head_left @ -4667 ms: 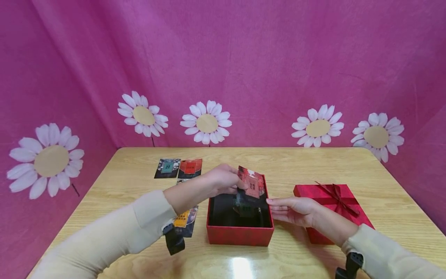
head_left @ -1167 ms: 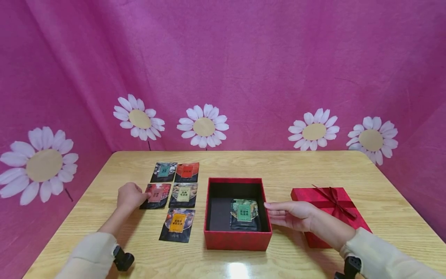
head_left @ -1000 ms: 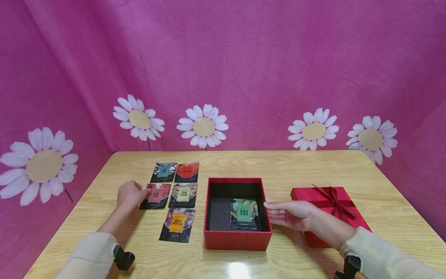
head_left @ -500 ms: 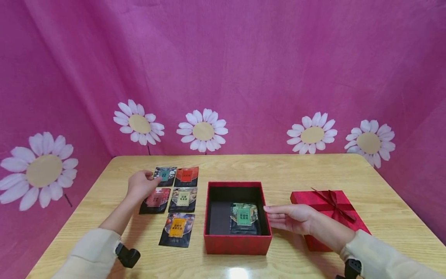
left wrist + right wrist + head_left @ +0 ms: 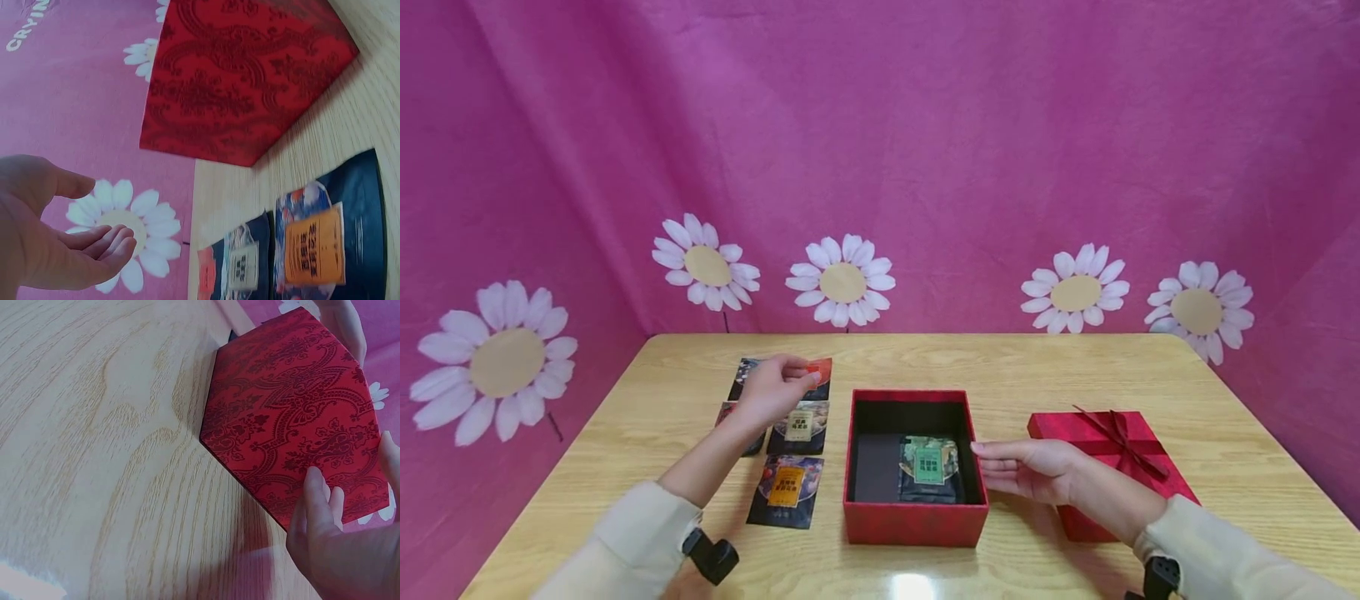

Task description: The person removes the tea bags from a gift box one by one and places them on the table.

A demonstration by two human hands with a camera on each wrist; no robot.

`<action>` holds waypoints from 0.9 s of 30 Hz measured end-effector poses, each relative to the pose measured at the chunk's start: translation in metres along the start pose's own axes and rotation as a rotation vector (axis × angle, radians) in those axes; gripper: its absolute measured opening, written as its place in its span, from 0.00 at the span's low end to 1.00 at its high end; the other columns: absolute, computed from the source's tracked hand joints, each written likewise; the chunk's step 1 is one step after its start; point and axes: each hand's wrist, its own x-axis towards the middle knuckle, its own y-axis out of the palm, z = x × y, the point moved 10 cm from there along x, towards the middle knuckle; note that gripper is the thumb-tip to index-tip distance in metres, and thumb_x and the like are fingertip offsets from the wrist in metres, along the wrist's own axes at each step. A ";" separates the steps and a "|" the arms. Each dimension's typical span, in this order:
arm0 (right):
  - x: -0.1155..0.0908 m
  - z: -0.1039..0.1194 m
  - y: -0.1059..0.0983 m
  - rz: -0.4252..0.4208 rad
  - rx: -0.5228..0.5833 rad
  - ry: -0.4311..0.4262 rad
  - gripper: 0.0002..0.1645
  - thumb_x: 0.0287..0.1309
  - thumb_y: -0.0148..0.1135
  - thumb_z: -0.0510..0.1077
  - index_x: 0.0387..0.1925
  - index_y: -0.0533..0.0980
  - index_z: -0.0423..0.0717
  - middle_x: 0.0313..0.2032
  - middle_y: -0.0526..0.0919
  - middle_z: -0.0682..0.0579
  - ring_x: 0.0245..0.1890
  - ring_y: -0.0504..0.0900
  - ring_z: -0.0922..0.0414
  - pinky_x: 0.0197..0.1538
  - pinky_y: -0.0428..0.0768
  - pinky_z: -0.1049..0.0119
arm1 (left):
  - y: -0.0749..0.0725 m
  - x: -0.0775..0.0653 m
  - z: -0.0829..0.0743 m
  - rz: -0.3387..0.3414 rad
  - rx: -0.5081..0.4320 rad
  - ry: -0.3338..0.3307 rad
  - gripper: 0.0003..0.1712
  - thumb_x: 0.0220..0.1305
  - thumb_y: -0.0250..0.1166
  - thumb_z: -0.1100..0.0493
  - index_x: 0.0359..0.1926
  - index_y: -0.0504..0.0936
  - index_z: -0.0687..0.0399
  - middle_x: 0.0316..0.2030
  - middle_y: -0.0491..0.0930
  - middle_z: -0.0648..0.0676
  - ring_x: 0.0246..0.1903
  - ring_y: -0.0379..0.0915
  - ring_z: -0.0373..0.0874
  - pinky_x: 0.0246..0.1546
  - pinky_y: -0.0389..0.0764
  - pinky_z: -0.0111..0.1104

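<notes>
My left hand (image 5: 772, 393) is over the back packets, fingers loosely bent and apart in the left wrist view, holding nothing. It partly covers the red tea packet (image 5: 824, 385), the teal-labelled packet (image 5: 743, 373) and the pink-labelled packet (image 5: 728, 410). Nearer lie a cream-labelled tea packet (image 5: 797, 427) and an orange-labelled one (image 5: 785, 492). At centre stands the lidless red gift box (image 5: 916, 525), a green-labelled tea packet (image 5: 929, 468) inside to the right. My right hand (image 5: 1037, 468) rests extended fingers on the box's right side, thumb at its rim.
To the right, partly behind my right forearm, lies the red box lid (image 5: 1075, 425) with a dark red ribbon bow (image 5: 1122, 442). All stands on a wooden table (image 5: 985, 362). A pink curtain (image 5: 925, 167) with printed daisies hangs behind its far edge.
My left hand carried the pink-labelled packet from the box to the left group and let it go. Since then it has moved back and right across the packets. My right hand stayed at the box.
</notes>
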 end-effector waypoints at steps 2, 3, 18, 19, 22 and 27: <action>0.000 0.001 0.000 -0.002 -0.002 -0.003 0.11 0.61 0.62 0.47 0.40 0.85 0.47 0.38 0.88 0.53 0.40 0.87 0.59 0.51 0.84 0.65 | 0.005 0.001 -0.005 0.011 -0.009 0.019 0.25 0.67 0.59 0.54 0.60 0.72 0.64 0.53 0.78 0.63 0.54 0.74 0.55 0.54 0.79 0.45; 0.000 0.001 0.000 -0.003 -0.002 -0.004 0.11 0.61 0.62 0.47 0.40 0.85 0.47 0.38 0.88 0.53 0.40 0.86 0.59 0.51 0.84 0.65 | 0.007 0.002 -0.008 0.015 -0.016 0.025 0.24 0.67 0.59 0.55 0.59 0.73 0.63 0.52 0.78 0.63 0.54 0.74 0.55 0.54 0.79 0.44; 0.001 0.003 -0.001 -0.017 -0.008 -0.010 0.12 0.61 0.62 0.47 0.42 0.84 0.47 0.39 0.88 0.52 0.41 0.86 0.58 0.51 0.84 0.64 | 0.039 -0.003 -0.048 0.050 -0.151 0.083 0.16 0.65 0.61 0.58 0.53 0.79 0.58 0.47 0.81 0.58 0.46 0.77 0.48 0.51 0.81 0.38; 0.001 0.002 -0.001 -0.017 -0.011 -0.010 0.12 0.61 0.62 0.48 0.42 0.84 0.47 0.39 0.88 0.52 0.41 0.86 0.58 0.51 0.84 0.64 | 0.042 -0.005 -0.052 0.063 -0.157 0.093 0.16 0.65 0.61 0.58 0.52 0.79 0.58 0.46 0.81 0.58 0.45 0.77 0.48 0.50 0.82 0.38; 0.001 0.002 -0.001 -0.022 -0.016 -0.006 0.14 0.61 0.62 0.48 0.44 0.83 0.46 0.39 0.87 0.52 0.42 0.86 0.58 0.51 0.84 0.64 | 0.050 -0.009 -0.061 0.107 -0.165 0.116 0.13 0.65 0.61 0.59 0.50 0.80 0.57 0.44 0.81 0.57 0.41 0.76 0.46 0.47 0.82 0.36; 0.000 0.001 -0.001 -0.026 -0.024 -0.001 0.15 0.61 0.63 0.49 0.46 0.82 0.45 0.40 0.87 0.52 0.42 0.86 0.58 0.52 0.83 0.64 | 0.068 -0.015 -0.071 0.173 -0.137 0.132 0.12 0.64 0.62 0.59 0.47 0.82 0.57 0.40 0.83 0.57 0.37 0.77 0.46 0.42 0.82 0.34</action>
